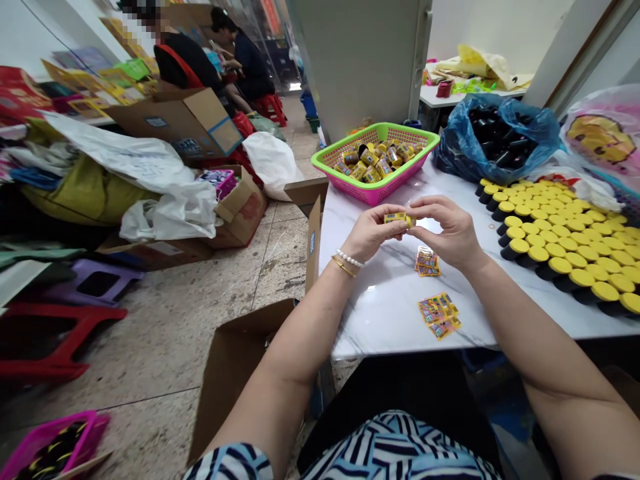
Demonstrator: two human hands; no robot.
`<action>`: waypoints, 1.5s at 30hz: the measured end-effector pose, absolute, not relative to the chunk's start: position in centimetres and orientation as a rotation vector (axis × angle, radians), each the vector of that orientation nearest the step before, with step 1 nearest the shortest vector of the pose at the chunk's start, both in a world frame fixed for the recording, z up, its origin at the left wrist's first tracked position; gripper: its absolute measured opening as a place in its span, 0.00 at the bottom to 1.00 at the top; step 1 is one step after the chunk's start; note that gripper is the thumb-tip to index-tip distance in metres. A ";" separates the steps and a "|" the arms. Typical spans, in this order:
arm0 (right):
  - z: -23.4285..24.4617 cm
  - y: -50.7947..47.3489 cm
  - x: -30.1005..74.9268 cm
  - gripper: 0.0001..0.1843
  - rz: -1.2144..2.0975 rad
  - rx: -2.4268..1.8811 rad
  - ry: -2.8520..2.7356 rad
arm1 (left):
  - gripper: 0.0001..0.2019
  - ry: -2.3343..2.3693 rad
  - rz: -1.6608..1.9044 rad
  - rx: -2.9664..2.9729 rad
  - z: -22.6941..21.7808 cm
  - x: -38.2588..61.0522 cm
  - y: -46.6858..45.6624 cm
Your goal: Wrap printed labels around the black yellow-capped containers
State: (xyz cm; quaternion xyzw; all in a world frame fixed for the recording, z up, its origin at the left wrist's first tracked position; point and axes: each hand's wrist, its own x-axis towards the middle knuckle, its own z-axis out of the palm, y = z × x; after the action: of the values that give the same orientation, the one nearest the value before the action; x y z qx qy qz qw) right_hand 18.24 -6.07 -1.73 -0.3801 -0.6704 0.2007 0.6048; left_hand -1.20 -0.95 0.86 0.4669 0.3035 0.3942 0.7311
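Over the white marble table my left hand and my right hand meet, fingers pinched on one small yellow labelled container held between them. Two small piles of colourful stickers lie on the table below my hands: one pile by my right wrist, another pile near the front edge. A green and pink basket with several labelled containers stands just beyond my hands.
Rows of black containers with yellow lids fill the table's right side. A blue bag of black containers lies behind them. Open cardboard boxes stand at the table's left edge. Plastic stools, bags and boxes crowd the floor. Two people sit far back.
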 end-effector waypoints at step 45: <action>-5.0 -5.2 15.6 0.14 0.447 -0.961 -1.487 | 0.21 0.704 0.849 0.933 -1.1 -0.9 -0.6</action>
State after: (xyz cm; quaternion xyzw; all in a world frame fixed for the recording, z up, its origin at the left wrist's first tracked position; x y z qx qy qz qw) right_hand 15.55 -5.20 -5.01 -0.4164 -0.6443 0.1939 0.6114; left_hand -0.92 -0.59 -1.08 0.4268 0.3223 0.3886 0.7503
